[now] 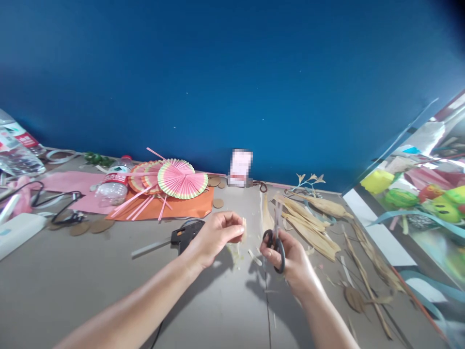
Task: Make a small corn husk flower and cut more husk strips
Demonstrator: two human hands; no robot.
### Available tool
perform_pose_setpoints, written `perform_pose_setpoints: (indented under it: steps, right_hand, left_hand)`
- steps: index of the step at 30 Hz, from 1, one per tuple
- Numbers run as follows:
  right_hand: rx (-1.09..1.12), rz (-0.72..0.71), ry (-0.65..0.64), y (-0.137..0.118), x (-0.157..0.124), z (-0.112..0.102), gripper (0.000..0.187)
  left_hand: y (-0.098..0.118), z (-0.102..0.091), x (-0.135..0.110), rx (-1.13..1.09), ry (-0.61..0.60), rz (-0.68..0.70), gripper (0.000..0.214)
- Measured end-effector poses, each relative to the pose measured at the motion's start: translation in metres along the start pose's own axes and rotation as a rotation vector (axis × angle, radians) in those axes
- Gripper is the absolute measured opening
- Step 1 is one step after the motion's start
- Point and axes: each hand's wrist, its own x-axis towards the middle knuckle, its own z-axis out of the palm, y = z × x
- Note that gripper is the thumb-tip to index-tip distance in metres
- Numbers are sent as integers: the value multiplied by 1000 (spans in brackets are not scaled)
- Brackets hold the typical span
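Head view: right hand (295, 265) grips scissors (277, 243); red label (116, 178) on bottle (109, 192) illegible

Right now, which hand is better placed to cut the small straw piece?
Probably the right hand: it grips the scissors, blades pointing up close beside the straw piece, which the left hand pinches.

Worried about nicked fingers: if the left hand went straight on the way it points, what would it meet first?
Probably the scissors in the right hand. The left hand, pinching a small husk piece, points rightward at them across a gap; depth is unclear, so it might pass behind them.
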Motion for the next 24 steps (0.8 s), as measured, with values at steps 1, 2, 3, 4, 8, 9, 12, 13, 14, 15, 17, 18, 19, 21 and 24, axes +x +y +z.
perform_pose_setpoints:
  steps: [1, 2, 3, 4, 8, 9, 12, 13, 14, 15, 17, 18, 19, 21, 24]
  right_hand:
    - [25, -31, 29, -1, -1, 2, 31]
    - [46, -56, 50, -2, -1, 5, 31]
    - [65, -72, 59, -2, -1, 7, 31]
    - [83, -85, 61, -2, -2, 9, 30]
    - [83, -93, 30, 0, -3, 14, 29]
    - [69, -90, 29, 0, -3, 15, 29]
    - [57, -79, 71, 0, -3, 15, 29]
    - [67, -79, 95, 0, -3, 15, 29]
    - [82, -84, 119, 1, -3, 15, 28]
    - [97, -94, 141, 2, -2, 15, 27]
    - [125, -122, 170, 6, -1, 14, 25]
    - [134, -135, 175, 7, -1, 13, 24]
    - [137, -145, 179, 9, -1, 13, 23]
    - [129, -153, 185, 11, -1, 13, 22]
    - [91, -140, 195, 10, -2, 16, 20]
  left_hand:
    - [-1, 1, -1, 34, -31, -1, 6]
    - [-3, 3, -1, 80, -62, -8, 4]
    - [-5, 4, -2, 136, -91, -22, 3]
    - [-7, 6, -3, 195, -117, -38, 4]
    - [-12, 11, -4, 381, -200, -75, 9]
    - [-12, 11, -4, 408, -202, -74, 10]
    - [-14, 11, -4, 438, -198, -59, 12]
    - [-14, 10, -3, 432, -215, -56, 13]
    - [-15, 9, -3, 421, -233, -54, 14]
    - [-16, 9, -2, 410, -242, -53, 14]
    - [-18, 8, -1, 379, -217, -53, 17]
    - [-18, 8, -1, 350, -186, -60, 17]
    - [-18, 8, 0, 309, -152, -70, 17]
    - [-17, 9, 0, 196, -111, -110, 17]
    - [-15, 10, 1, 33, -81, -184, 16]
